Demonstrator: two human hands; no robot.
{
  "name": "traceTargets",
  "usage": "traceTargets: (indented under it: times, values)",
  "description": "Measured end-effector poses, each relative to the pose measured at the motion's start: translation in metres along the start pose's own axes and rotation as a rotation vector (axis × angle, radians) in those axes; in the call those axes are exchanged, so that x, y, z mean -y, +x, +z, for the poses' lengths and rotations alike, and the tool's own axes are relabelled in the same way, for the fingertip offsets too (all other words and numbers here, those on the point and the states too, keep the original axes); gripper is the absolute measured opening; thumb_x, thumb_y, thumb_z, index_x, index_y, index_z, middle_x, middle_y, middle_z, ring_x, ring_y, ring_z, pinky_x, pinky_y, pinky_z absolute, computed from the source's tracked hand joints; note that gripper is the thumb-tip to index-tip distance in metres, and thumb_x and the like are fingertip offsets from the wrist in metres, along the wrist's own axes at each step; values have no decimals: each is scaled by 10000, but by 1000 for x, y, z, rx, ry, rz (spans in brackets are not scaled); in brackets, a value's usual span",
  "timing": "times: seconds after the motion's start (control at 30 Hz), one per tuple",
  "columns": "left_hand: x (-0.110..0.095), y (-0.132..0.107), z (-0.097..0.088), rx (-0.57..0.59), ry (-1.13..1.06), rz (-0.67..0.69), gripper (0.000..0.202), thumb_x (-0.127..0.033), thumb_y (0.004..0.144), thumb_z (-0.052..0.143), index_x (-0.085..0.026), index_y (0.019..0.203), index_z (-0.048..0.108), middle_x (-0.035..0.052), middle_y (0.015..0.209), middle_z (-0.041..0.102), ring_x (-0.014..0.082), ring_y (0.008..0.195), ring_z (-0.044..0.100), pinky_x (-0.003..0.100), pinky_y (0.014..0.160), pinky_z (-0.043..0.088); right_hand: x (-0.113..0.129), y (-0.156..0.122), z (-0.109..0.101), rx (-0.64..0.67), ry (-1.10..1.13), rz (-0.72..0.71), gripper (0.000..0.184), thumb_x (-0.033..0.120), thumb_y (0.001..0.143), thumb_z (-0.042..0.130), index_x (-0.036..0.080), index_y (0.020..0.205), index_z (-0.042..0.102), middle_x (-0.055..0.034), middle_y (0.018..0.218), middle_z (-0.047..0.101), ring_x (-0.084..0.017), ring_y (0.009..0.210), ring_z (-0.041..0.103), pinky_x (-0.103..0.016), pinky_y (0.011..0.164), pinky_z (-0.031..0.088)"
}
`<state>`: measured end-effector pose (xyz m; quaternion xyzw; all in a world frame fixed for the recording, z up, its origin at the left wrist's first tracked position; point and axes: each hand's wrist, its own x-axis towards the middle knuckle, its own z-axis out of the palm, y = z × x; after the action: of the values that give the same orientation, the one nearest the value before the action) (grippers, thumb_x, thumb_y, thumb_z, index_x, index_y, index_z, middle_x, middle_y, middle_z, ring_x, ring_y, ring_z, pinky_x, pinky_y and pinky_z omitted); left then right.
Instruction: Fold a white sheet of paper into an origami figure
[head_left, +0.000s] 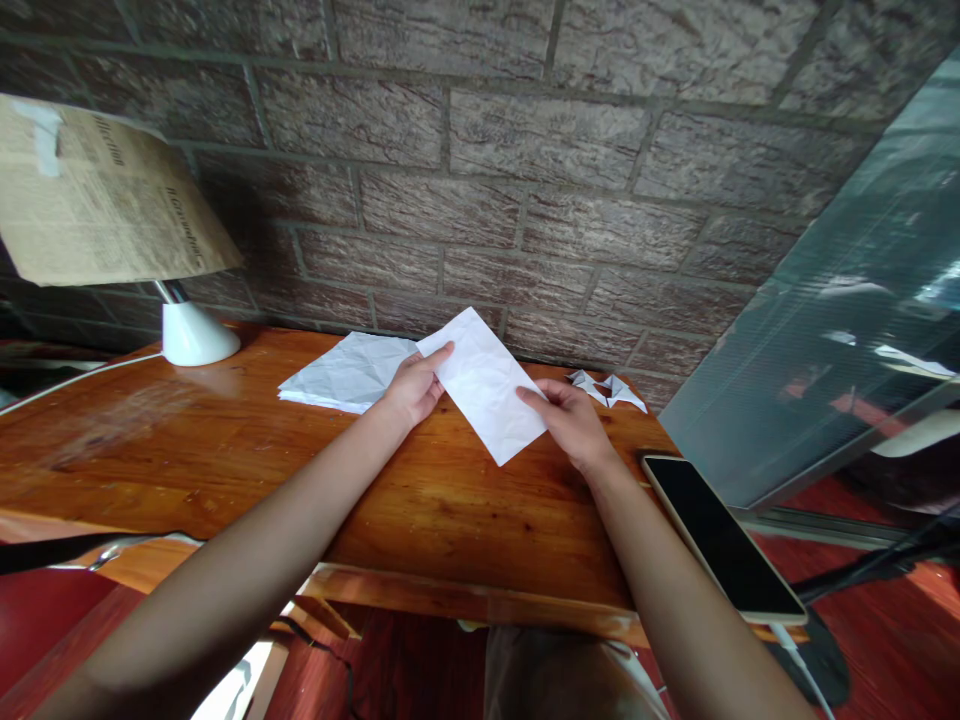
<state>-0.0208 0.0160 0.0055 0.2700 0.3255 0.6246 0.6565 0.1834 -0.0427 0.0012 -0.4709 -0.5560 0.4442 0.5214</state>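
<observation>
A white sheet of paper [491,390] is held up at a slant above the wooden table, between both hands. My left hand [420,385] pinches its left edge, thumb lying on the front face. At the right corner my right hand [568,415] grips the sheet, also with the thumb on top. Faint crease lines run across the paper. Behind my left hand lies a stack of creased white paper [349,370]. Just beyond my right hand sits a small folded white paper piece [609,388].
A lamp [196,333] with a newsprint shade stands at the table's left. Near the right edge lies a phone [724,535] with a white cable [799,660] plugged in. The brick wall [480,190] rises behind the wooden table [465,520]; a glass panel [817,300] borders the right.
</observation>
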Motion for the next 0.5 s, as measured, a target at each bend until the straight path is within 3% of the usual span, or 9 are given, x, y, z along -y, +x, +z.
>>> traceTargets:
  times: [0.17, 0.3, 0.4, 0.5]
  values:
    - [18, -12, 6, 190, 116, -142, 357, -149, 714, 849, -133, 1052, 734, 115, 1086, 777, 197, 895, 757, 312, 888, 613, 1, 4, -1, -199, 83, -29, 390, 505, 638, 851, 199, 867, 774, -33, 856, 777, -202, 724, 679, -326, 696, 522]
    - [22, -15, 9, 116, 79, -73, 324, -181, 720, 853, -141, 1019, 735, 113, 1109, 772, 212, 963, 750, 348, 938, 601, 2, 5, 2, -290, 206, -52, 488, 471, 598, 887, 221, 993, 751, -30, 922, 785, -218, 812, 713, -341, 745, 565]
    - [20, -16, 10, 74, 25, -55, 279, -202, 752, 834, -131, 1001, 731, 111, 1085, 777, 208, 982, 748, 331, 952, 597, 1, 5, 4, -186, 302, -17, 529, 421, 580, 910, 220, 1040, 745, -50, 1020, 790, -236, 909, 728, -362, 815, 585]
    - [18, -18, 13, 120, 6, -93, 326, -240, 773, 825, -134, 1062, 717, 114, 1139, 763, 207, 990, 746, 333, 962, 593, -3, 4, 5, -79, 280, 16, 495, 393, 580, 919, 184, 1003, 769, -78, 1039, 792, -256, 926, 735, -399, 879, 581]
